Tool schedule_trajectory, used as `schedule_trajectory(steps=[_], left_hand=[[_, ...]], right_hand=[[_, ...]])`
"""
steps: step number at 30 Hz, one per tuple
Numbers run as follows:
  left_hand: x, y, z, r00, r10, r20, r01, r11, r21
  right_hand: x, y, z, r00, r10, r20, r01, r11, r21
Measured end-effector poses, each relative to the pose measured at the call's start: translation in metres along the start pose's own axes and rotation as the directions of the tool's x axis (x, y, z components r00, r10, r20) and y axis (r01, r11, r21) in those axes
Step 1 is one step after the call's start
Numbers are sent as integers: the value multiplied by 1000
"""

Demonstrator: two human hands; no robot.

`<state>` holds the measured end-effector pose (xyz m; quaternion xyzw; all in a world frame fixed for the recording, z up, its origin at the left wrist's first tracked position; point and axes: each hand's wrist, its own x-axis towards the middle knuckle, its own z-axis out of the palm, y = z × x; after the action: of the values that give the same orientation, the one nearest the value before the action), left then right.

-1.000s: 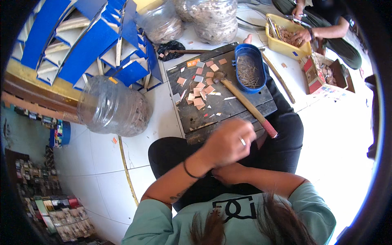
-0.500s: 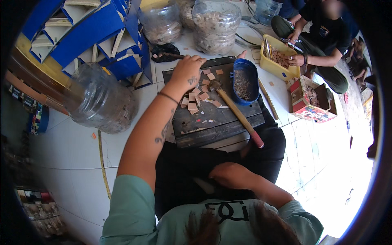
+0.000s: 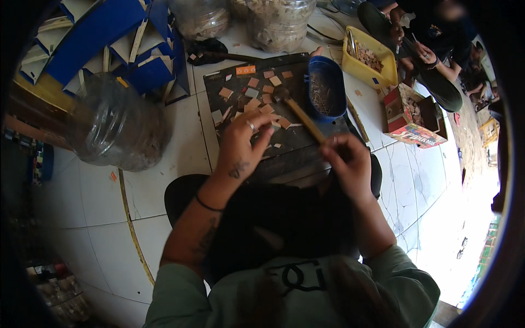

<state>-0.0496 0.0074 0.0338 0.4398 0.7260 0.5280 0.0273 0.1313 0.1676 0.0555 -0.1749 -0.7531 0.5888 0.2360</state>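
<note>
My left hand (image 3: 244,140) is over the near left part of a dark board (image 3: 301,148). Its thumb and fingers close around a small pale flat piece (image 3: 275,126), partly hidden by the fingertips. Several small tan square pieces (image 3: 266,109) and a grey one lie scattered on the board around it. A hammer (image 3: 305,121) rests there with its head toward the far side. My right hand (image 3: 350,162) is closed around the near end of the wooden handle, covering its red grip. Beside the hammer stands a blue oval tray (image 3: 343,95) holding nails.
A clear plastic jar (image 3: 117,126) and blue boxes (image 3: 93,49) stand at left. Further jars of pieces (image 3: 279,27) are behind the board. At right are a yellow bin (image 3: 389,76), an open carton (image 3: 418,134) and a co-worker's hands (image 3: 426,54).
My left hand has come back from the board's far edge to its near part. My right hand has risen from my lap to the hammer handle. An orange piece now shows.
</note>
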Motion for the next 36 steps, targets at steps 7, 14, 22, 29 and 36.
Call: schedule_trajectory(steps=[7, 14, 22, 29, 36], left_hand=[[-31, -4, 21, 995, 79, -55, -66, 977, 203], [-33, -10, 24, 993, 64, -99, -46, 983, 176], [-31, -5, 21, 996, 42, -74, -28, 982, 188], [-2, -12, -2, 991, 79, -112, -36, 937, 349], [66, -41, -27, 999, 41, 20, -46, 840, 540]], right_hand=[[39, 14, 32, 992, -127, -17, 124, 983, -136], [41, 3, 48, 957, -277, 83, 288, 891, -352], [37, 0, 48, 955, -286, 73, 292, 881, -372], [33, 9, 36, 964, -248, -98, 220, 947, -233], [26, 10, 27, 963, -246, -113, 216, 950, -225]])
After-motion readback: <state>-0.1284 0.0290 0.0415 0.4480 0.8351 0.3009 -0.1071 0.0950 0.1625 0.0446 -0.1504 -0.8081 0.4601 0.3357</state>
